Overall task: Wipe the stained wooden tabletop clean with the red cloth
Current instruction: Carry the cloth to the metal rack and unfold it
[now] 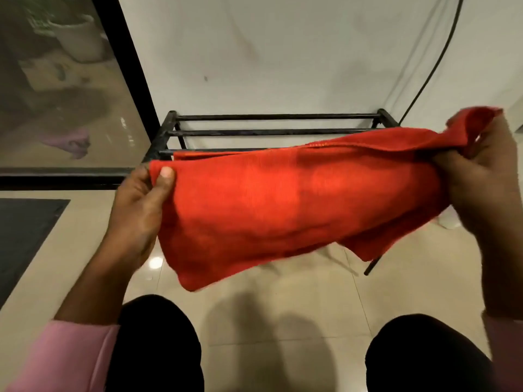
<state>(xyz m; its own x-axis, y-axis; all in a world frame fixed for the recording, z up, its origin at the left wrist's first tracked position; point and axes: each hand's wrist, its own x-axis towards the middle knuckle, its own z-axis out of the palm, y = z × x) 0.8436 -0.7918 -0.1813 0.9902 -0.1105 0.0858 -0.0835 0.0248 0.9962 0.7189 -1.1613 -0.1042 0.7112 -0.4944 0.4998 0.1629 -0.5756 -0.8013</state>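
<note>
The red cloth (283,202) hangs stretched between both hands at chest height, over a black metal rack. My left hand (141,205) pinches its left edge between thumb and fingers. My right hand (486,179) grips the bunched right corner, which folds over the fingers. The cloth's lower edge sags loose toward the floor. No wooden tabletop shows in the head view.
A black metal rack (271,132) with bare horizontal bars stands against the white wall. A glass door with a black frame (133,80) is at the left, a dark mat (25,236) on the glossy tiled floor below it. A black cable (435,66) runs down the wall.
</note>
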